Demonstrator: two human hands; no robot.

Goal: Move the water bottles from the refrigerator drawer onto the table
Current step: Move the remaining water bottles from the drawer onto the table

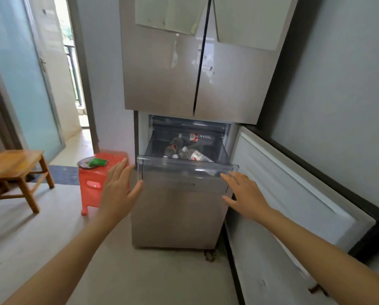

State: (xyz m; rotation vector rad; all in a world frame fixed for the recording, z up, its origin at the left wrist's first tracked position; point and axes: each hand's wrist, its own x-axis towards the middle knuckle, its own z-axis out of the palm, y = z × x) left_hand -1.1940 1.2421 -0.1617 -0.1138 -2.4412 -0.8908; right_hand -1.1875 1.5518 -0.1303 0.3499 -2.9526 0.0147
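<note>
A clear plastic refrigerator drawer (184,172) stands pulled out below the upper doors. Inside lie several water bottles (193,154) with red and white labels, tumbled on their sides. My left hand (118,188) is spread flat beside the drawer's left front corner, its thumb close to the drawer's wall. My right hand (243,192) is spread at the right front corner, fingertips near the rim. Neither hand holds anything. I cannot tell whether either hand touches the drawer.
The lower refrigerator door (294,205) hangs wide open on the right. A red plastic stool (96,181) with a plate and green packet stands left of the fridge. A wooden stool (14,166) is at far left, a doorway behind it.
</note>
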